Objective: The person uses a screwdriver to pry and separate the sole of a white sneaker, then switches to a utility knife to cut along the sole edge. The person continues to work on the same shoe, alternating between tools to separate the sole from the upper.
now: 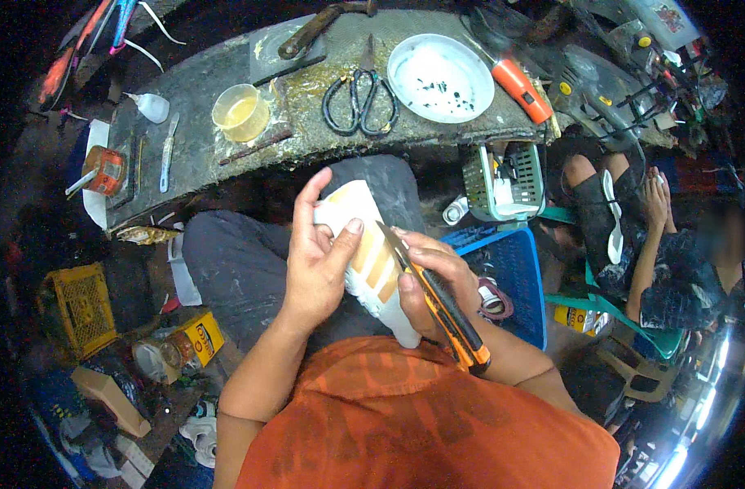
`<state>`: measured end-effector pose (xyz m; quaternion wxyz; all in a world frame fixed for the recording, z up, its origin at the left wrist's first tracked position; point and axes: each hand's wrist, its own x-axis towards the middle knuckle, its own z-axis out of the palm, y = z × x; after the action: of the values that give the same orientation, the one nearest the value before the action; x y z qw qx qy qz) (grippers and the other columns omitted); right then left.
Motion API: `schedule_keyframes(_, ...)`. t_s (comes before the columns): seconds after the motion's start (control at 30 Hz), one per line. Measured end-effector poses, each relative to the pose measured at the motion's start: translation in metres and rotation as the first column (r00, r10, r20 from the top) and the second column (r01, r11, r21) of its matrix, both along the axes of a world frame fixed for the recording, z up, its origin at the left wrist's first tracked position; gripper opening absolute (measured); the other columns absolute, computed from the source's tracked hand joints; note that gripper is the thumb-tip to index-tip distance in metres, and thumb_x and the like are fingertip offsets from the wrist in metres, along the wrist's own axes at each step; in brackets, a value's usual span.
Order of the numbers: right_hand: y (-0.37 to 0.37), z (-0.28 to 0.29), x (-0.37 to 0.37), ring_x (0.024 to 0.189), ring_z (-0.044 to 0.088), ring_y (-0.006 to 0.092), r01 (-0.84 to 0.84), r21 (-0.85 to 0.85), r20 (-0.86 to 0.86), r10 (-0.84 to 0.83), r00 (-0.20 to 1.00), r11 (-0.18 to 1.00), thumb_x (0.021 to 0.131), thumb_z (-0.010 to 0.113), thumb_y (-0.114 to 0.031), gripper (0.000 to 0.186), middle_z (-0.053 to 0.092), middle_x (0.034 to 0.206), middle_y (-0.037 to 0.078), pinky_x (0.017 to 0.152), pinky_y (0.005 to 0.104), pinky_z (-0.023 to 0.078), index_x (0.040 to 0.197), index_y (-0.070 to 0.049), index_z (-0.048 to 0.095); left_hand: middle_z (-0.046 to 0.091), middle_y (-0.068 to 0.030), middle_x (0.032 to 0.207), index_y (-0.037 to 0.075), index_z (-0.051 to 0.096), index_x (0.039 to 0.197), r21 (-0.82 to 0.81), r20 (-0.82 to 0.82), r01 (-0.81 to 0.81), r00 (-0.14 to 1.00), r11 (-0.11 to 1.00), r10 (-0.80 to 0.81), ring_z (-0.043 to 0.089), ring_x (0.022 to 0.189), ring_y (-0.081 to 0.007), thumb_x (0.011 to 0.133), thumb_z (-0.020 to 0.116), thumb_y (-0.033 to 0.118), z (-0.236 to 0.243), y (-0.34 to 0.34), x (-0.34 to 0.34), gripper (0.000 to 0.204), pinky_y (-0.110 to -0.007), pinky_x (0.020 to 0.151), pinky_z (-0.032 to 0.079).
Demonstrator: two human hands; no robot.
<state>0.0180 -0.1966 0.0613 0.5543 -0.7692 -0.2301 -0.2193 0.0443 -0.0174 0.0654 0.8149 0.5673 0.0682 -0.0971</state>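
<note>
At frame centre, brace white striped piece (pixel 371 259) in half-curled left hand (pixel 319 262); pare shallowly with cutter (pixel 445 311) gripped in right hand (pixel 457 279).

Left hand (pixel 317 265) has a white piece with tan stripes (pixel 372 254) under its thumb, right hand (pixel 447 273) is wrapped round an orange-and-black cutter (pixel 444 308), blade (pixel 390 238) right by the piece's edge. Bench (pixel 195 94) up front's got scissors (pixel 355 99), a hammer (pixel 311 34), a cup (pixel 240 136) of yellowish stuff and a white plate (pixel 439 61) with dark bits (pixel 447 88).
</note>
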Motion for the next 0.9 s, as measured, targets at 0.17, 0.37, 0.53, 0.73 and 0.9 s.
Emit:
schedule_keyframes(0.17, 0.003, -0.001, 0.002, 0.112, 0.074, 0.0415, -0.024, -0.040, 0.028, 0.025, 0.999, 0.999, 0.094, 0.066, -0.004, 0.027, 0.072, 0.117, 0.032, 0.098, 0.0473, 0.060, 0.118, 0.006, 0.059, 0.061, -0.0121, 0.127, 0.007, 0.030, 0.161, -0.090, 0.026, -0.051, 0.998, 0.995, 0.053, 0.062, 0.110, -0.0147, 0.104, 0.060, 0.003, 0.005, -0.008, -0.006, 0.064, -0.031, 0.094, 0.053)
schedule_keyframes(0.37, -0.003, -0.003, -0.003, 0.114, 0.073, 0.0424, -0.058, -0.061, 0.002, 0.059, 0.998, 0.996, 0.093, 0.067, -0.002, 0.028, 0.072, 0.118, 0.032, 0.100, 0.0491, 0.059, 0.118, 0.005, 0.058, 0.061, -0.0134, 0.128, 0.006, 0.030, 0.161, -0.073, 0.016, -0.053, 0.998, 0.996, 0.054, 0.062, 0.106, -0.0132, 0.105, 0.060, 0.004, 0.003, -0.010, -0.010, 0.064, -0.030, 0.090, 0.053)
schedule_keyframes(0.53, -0.005, -0.005, -0.001, 0.116, 0.072, 0.0437, -0.085, -0.054, 0.009, 0.085, 0.996, 0.995, 0.091, 0.067, 0.001, 0.029, 0.071, 0.119, 0.033, 0.102, 0.0507, 0.058, 0.118, 0.005, 0.057, 0.059, -0.0128, 0.127, 0.004, 0.033, 0.159, -0.045, -0.013, -0.031, 0.999, 0.998, 0.031, 0.061, 0.097, -0.0080, 0.104, 0.061, 0.004, 0.000, -0.008, -0.010, 0.062, -0.024, 0.079, 0.051)
schedule_keyframes(0.73, -0.008, -0.006, -0.002, 0.118, 0.071, 0.0440, -0.101, -0.048, 0.004, 0.101, 0.995, 0.994, 0.091, 0.067, 0.003, 0.030, 0.070, 0.121, 0.033, 0.103, 0.0513, 0.057, 0.120, 0.004, 0.057, 0.051, -0.0103, 0.134, 0.003, 0.035, 0.157, 0.028, 0.020, -0.058, 0.998, 0.998, 0.058, 0.061, 0.099, -0.0102, 0.104, 0.060, 0.002, -0.008, -0.012, -0.006, 0.059, -0.026, 0.083, 0.052)
schedule_keyframes(0.9, -0.009, -0.003, -0.004, 0.119, 0.071, 0.0438, -0.094, -0.096, -0.021, 0.092, 0.996, 0.991, 0.092, 0.068, 0.003, 0.031, 0.070, 0.121, 0.033, 0.104, 0.0512, 0.057, 0.121, 0.004, 0.057, 0.056, -0.0108, 0.131, 0.003, 0.037, 0.155, -0.084, 0.009, -0.055, 0.998, 0.995, 0.056, 0.061, 0.108, -0.0137, 0.104, 0.057, -0.002, -0.004, -0.016, -0.006, 0.055, -0.030, 0.092, 0.052)
